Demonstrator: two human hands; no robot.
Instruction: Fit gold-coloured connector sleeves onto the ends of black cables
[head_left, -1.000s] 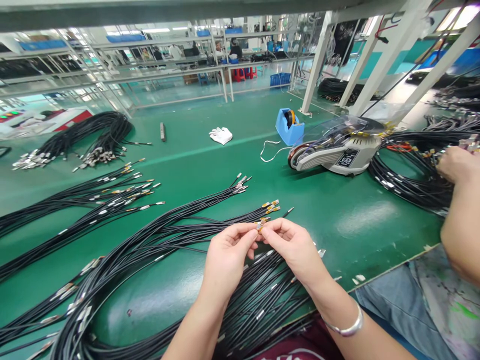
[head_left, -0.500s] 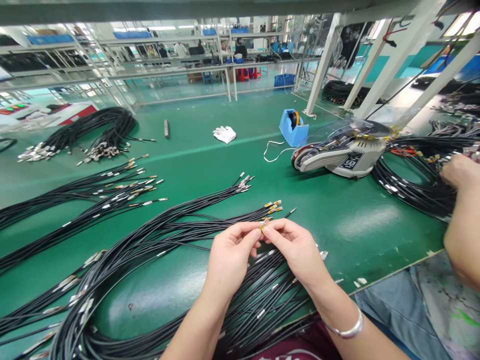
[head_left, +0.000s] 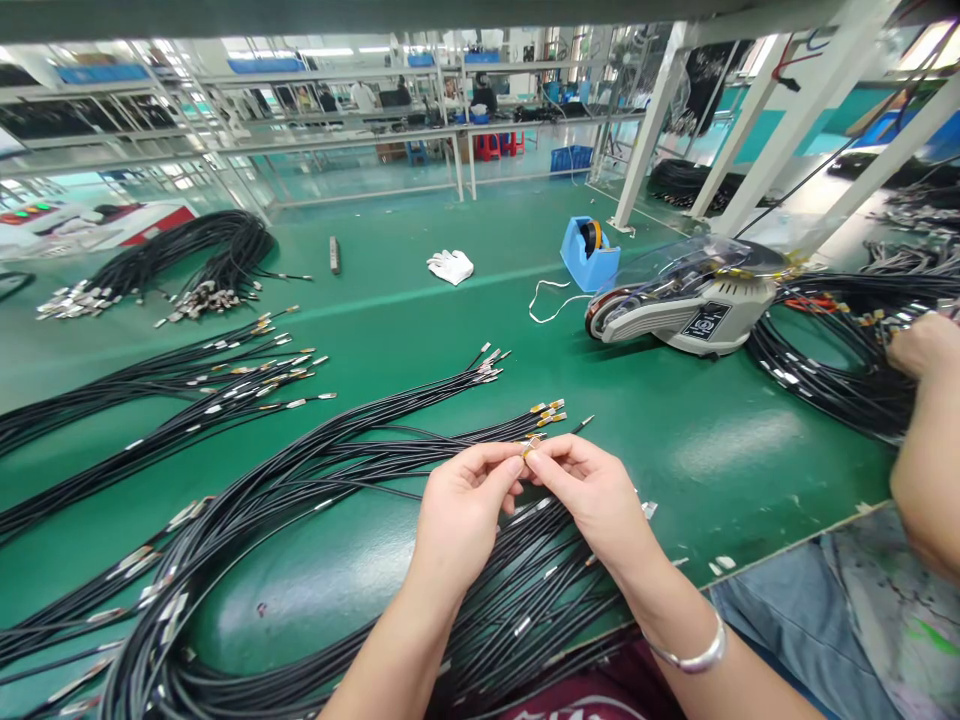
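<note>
My left hand and my right hand meet at the front middle of the table, thumbs and forefingers pinched together. Between their fingertips is a small connector end of a cable with amber tape, mostly covered by the fingers. Just beyond them, several black cables end in amber-taped connectors. Another bundle with silver-pink ends lies farther back. Under and beside my hands spread more black cables with white labels.
A tape dispensing machine and a blue tape holder stand right of centre. A white glove lies behind. Cable bundles fill the left. At the right edge, a co-worker's arm reaches to coiled cables.
My hands stay pinched together in nearly the same place, with only a slight shift at the fingertips. The view has moved a little.
</note>
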